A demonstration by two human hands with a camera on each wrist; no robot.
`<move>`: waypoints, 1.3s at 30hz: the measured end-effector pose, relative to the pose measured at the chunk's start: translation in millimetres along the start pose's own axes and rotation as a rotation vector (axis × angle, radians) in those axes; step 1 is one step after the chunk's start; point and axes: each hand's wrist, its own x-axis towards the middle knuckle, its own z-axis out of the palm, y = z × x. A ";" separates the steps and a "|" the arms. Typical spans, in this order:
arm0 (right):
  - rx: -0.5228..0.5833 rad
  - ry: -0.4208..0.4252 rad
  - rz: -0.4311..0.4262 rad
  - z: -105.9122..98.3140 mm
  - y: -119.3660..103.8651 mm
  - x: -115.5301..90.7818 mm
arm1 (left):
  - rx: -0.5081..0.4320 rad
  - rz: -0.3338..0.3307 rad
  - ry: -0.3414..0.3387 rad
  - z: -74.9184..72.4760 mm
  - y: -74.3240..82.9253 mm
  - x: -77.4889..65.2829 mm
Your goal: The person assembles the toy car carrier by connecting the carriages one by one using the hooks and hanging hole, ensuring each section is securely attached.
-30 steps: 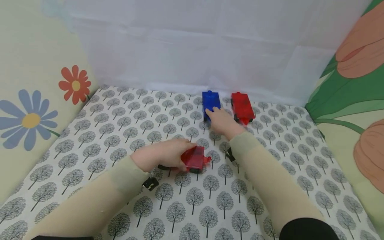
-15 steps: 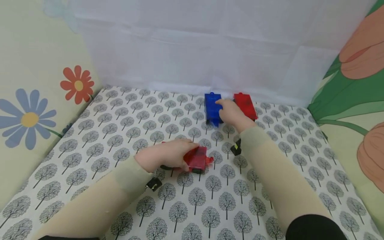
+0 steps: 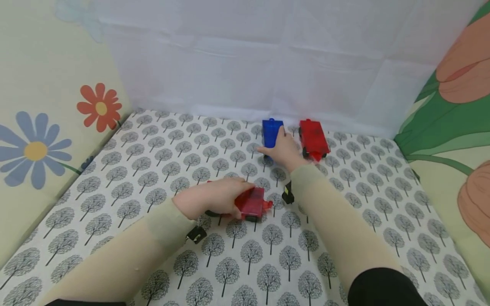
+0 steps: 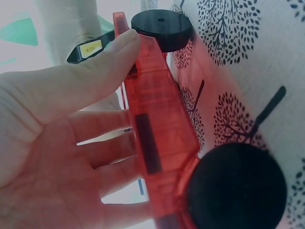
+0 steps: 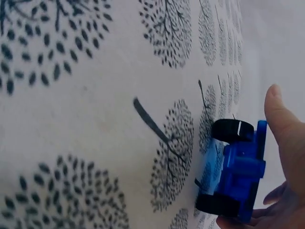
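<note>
- Right hand (image 3: pixel 284 151), at the blue toy car (image 3: pixel 271 132): spread wide, thumb stretched out straight towards the left side of the car's near end, index finger along the right edge; the right wrist view shows the thumb straight and standing clear, so the car is straddled, with no firm hold visible.
- Compared with half a second earlier, this hand has shifted left and nearer the person; then it pointed in from the right, whereas now it covers the car's near end, which was exposed.
- Blue toy car: in the far part of the worktop (image 3: pixel 241 244), before the white sheet (image 3: pixel 214 63), lengthwise away from the person; its place is nearly the same as before.
- Far red toy car (image 3: pixel 313 137): just right of the blue one, apart from it; its near end, previously half hidden by the right hand, is now in full sight.
- Left hand (image 3: pixel 218 196): closed round the near red toy car (image 3: pixel 252 204), thumb on the near side, fingers on the far side; its grip and position are unchanged.
- Near red toy car: lies crosswise in the middle of the worktop, narrow end to the right; the left wrist view shows its translucent body and two black wheels (image 4: pixel 236 188).
</note>
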 end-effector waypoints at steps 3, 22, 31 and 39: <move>0.004 0.013 0.039 2.2 -6.2 -2.7 | 0.003 0.001 0.000 0.1 -0.3 -0.1; 0.199 0.076 0.058 -2.7 1.6 -5.8 | -0.011 -0.002 0.011 1.0 1.3 -2.8; 0.264 0.030 -0.018 -21.4 18.7 -25.3 | -0.015 0.007 0.017 1.6 1.4 -2.2; 0.268 -0.030 -0.076 -36.1 28.0 -53.8 | -0.012 -0.003 0.012 1.9 1.6 -0.9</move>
